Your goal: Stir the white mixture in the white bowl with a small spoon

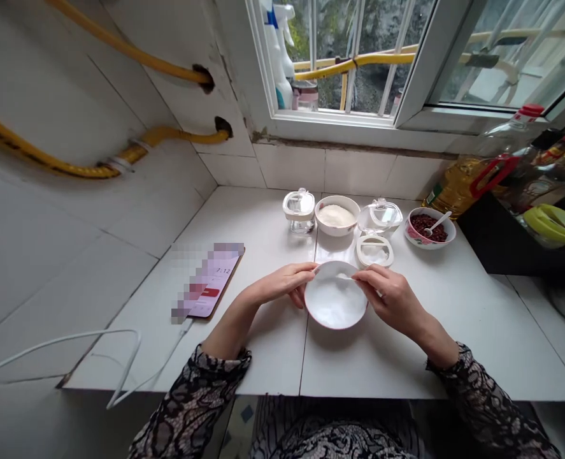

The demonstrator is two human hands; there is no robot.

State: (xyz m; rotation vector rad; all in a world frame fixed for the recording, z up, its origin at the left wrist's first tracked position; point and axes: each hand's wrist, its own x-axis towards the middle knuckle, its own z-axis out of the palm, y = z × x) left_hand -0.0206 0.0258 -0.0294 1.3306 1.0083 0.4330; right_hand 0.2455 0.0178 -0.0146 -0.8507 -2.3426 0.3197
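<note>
A white bowl (336, 303) with white contents is in front of me near the middle of the counter. My left hand (289, 282) grips its left rim, with the thumb on top and the fingers underneath. At the right side of the bowl, my right hand (391, 298) pinches a small white spoon (343, 276), whose tip is over the inside of the bowl. Just behind stands a small square jar (374, 251) with white contents. Another bowl (337, 215) holding white powder or grains is farther back, between a lidded glass jar (299, 210) and a second glass jar (383, 217).
A bowl of dark red beans (430, 228) with a white spoon stands back right. Beyond it are an oil bottle (458, 185) and a black rack (490, 239). A phone (215, 287) with a white cable (132, 357) lies left of my left hand.
</note>
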